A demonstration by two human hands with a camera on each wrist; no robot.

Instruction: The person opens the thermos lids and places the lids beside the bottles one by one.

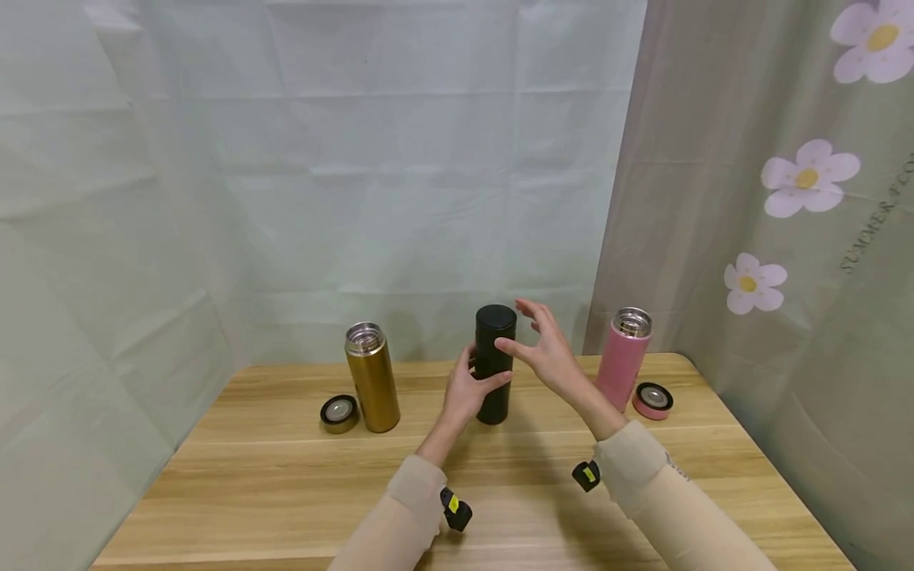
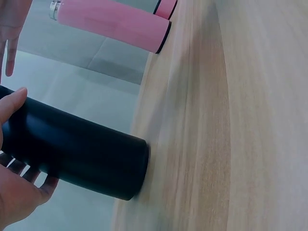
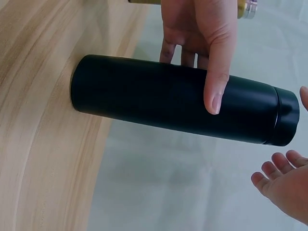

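Note:
A black thermos bottle [image 1: 489,353] stands upright on the table with its lid [image 3: 288,118] on; a thin seam below the lid shows in the right wrist view. My left hand [image 1: 464,392] grips the bottle around its middle, thumb across the front and fingers behind. Beside the lid, my right hand [image 1: 553,361] is spread, thumb and fingers apart, holding nothing. In the right wrist view a small gap separates the right fingers [image 3: 272,175] from the lid.
An uncapped gold bottle [image 1: 374,385] stands to the left, its lid [image 1: 339,413] lying beside it. To the right is an uncapped pink bottle [image 1: 623,361], partly behind the right forearm, with its lid [image 1: 653,400] alongside. A curtain [image 1: 414,198] hangs behind the wooden table [image 1: 286,492].

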